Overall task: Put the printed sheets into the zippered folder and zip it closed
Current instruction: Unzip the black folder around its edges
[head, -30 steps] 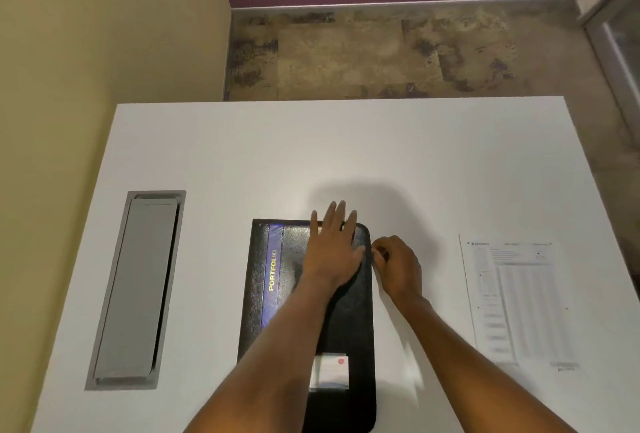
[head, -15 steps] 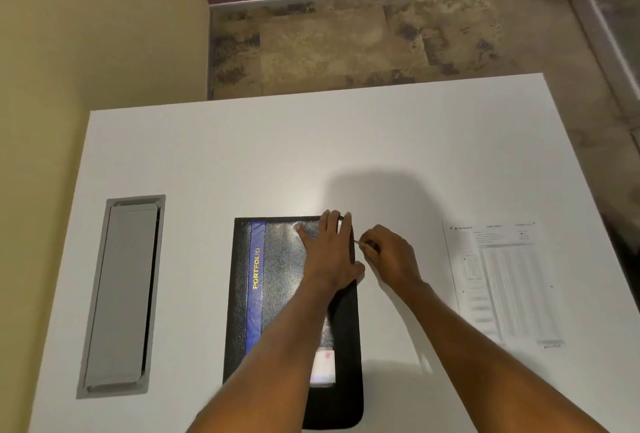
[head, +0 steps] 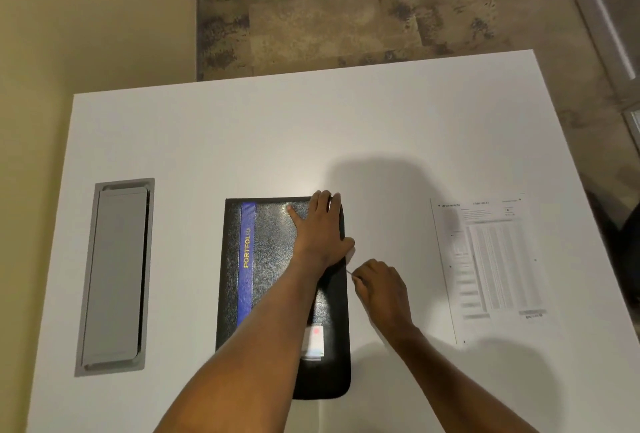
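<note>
A black zippered folder point(head: 273, 266) with a blue stripe reading PORTFOLIO lies flat in the middle of the white table point(head: 242, 141). My left hand point(head: 320, 230) presses flat on its far right corner, fingers straight. My right hand point(head: 379, 282) sits just off the folder's right edge, about halfway down, and pinches the thin metal zipper pull point(head: 349, 273). The printed sheets point(head: 491, 262) lie flat on the table to the right, apart from both hands. A small white card point(head: 315, 342) shows on the folder's cover near its near end.
A grey recessed cable hatch point(head: 116, 275) is set into the table at the left. Beyond the table's far edge is a mottled brown floor point(head: 346, 23); a tan wall runs along the left side.
My right hand has drawn the zipper pull from the folder's far right corner toward me along the right edge. My left hand stays pressed on the cover.
</note>
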A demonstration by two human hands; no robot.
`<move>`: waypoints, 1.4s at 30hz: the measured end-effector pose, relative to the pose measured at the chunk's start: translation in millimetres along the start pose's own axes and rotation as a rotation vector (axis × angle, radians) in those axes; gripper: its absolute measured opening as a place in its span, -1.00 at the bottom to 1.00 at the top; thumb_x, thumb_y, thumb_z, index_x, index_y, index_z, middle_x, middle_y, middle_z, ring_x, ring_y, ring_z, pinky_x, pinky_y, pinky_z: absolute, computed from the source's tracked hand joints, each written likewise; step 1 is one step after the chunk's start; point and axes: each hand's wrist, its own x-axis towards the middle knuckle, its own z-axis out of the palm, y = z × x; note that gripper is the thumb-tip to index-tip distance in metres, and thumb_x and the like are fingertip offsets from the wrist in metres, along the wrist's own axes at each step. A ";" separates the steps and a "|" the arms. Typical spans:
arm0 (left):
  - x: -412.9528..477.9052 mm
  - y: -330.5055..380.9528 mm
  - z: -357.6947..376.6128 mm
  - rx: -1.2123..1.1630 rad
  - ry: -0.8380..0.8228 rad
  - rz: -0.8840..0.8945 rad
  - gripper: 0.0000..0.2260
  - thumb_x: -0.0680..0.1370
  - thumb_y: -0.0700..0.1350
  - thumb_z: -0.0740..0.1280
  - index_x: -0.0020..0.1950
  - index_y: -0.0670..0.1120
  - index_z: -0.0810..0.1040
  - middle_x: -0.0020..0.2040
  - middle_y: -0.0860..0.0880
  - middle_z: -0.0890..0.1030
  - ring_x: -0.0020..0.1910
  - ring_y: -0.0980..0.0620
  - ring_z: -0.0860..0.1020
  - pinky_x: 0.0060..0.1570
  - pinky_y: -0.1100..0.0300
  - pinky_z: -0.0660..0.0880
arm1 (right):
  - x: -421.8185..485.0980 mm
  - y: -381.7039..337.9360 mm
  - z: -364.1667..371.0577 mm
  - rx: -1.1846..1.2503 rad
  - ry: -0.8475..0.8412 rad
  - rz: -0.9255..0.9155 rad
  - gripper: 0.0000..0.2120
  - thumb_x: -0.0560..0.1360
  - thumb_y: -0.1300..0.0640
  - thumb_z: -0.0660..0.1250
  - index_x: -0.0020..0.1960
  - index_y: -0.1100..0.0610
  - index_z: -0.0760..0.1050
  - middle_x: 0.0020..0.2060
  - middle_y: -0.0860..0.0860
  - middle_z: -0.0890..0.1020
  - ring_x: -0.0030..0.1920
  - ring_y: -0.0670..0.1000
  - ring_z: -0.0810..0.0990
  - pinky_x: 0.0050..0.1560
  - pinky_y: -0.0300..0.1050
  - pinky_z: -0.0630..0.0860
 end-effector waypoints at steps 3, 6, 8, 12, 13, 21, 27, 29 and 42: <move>0.9 0.6 1.9 0.026 -0.016 -0.008 -0.14 0.47 0.20 0.39 0.64 -0.05 0.06 0.60 -0.07 0.11 0.64 -0.09 0.00 0.41 -0.59 0.02 | -28.3 1.3 8.3 -0.012 -0.029 0.023 -0.94 0.59 0.08 0.40 -0.01 0.04 0.64 -0.11 -0.04 0.67 -0.16 -0.05 0.60 -0.10 -0.25 0.46; 0.6 1.4 4.3 0.040 -0.009 -0.006 -0.15 0.46 0.20 0.40 0.62 -0.06 0.09 0.56 -0.07 0.15 0.62 -0.09 0.03 0.39 -0.61 0.04 | -55.7 -0.4 12.7 -0.021 -0.043 0.037 -0.93 0.61 0.07 0.37 0.00 0.02 0.63 -0.09 -0.06 0.66 -0.16 -0.05 0.58 -0.10 -0.23 0.50; 0.1 1.2 7.4 0.050 0.012 -0.003 -0.17 0.45 0.20 0.40 0.60 -0.07 0.13 0.52 -0.07 0.19 0.61 -0.08 0.07 0.37 -0.62 0.07 | -73.1 -2.6 15.4 0.006 -0.053 0.048 -0.93 0.61 0.06 0.37 0.01 0.02 0.62 -0.08 -0.07 0.65 -0.15 -0.05 0.57 -0.08 -0.17 0.56; 1.1 -0.7 12.5 0.036 0.001 -0.003 -0.15 0.47 0.18 0.41 0.62 -0.08 0.10 0.57 -0.11 0.13 0.64 -0.09 -0.01 0.38 -0.63 -0.02 | -111.8 -4.2 26.0 0.053 -0.052 0.065 -0.97 0.59 0.08 0.39 -0.02 0.00 0.60 -0.11 -0.11 0.62 -0.17 -0.05 0.55 -0.12 -0.09 0.59; 1.3 -1.1 12.7 0.031 -0.013 0.000 -0.14 0.49 0.17 0.40 0.64 -0.09 0.06 0.60 -0.11 0.09 0.66 -0.09 -0.07 0.39 -0.62 -0.07 | -122.5 -4.6 29.7 0.066 -0.047 0.076 -0.98 0.58 0.09 0.39 -0.03 -0.01 0.59 -0.12 -0.12 0.61 -0.18 -0.04 0.55 -0.14 -0.07 0.59; -38.7 -10.9 16.7 0.050 0.077 0.138 -0.15 0.58 0.15 0.36 0.68 -0.10 -0.05 0.70 -0.13 -0.12 0.67 -0.10 -0.17 0.52 -0.44 -0.11 | -172.6 -14.7 45.7 0.249 0.028 0.231 -0.95 0.60 0.07 0.39 0.04 -0.01 0.62 -0.05 -0.13 0.66 -0.09 -0.06 0.64 -0.04 -0.10 0.66; -119.4 -29.1 41.5 0.018 0.054 0.344 -0.17 0.58 0.23 0.32 0.69 -0.03 -0.03 0.71 -0.03 -0.12 0.67 -0.02 -0.20 0.57 -0.34 -0.04 | -169.3 -21.8 35.2 0.303 0.109 0.246 -0.96 0.56 0.11 0.46 -0.01 0.07 0.63 -0.11 -0.04 0.69 -0.16 0.00 0.66 -0.05 -0.11 0.68; -138.2 -33.8 52.6 0.042 -0.017 0.450 -0.12 0.55 0.32 0.31 0.70 -0.02 -0.05 0.70 -0.01 -0.18 0.66 0.00 -0.27 0.57 -0.35 -0.06 | -166.0 -20.1 33.4 0.276 0.097 0.235 -0.96 0.57 0.10 0.44 -0.05 0.03 0.60 -0.15 -0.09 0.65 -0.20 -0.04 0.63 -0.11 -0.14 0.66; -194.4 -41.1 94.7 0.358 -0.136 0.677 0.09 0.26 0.43 0.42 0.65 -0.03 0.12 0.70 -0.10 -0.05 0.67 -0.13 -0.17 0.39 -0.60 -0.03 | -174.3 -28.8 38.6 0.201 0.140 0.260 -0.85 0.56 0.13 0.39 -0.18 0.02 0.52 -0.23 -0.10 0.55 -0.29 -0.03 0.53 -0.29 0.03 0.58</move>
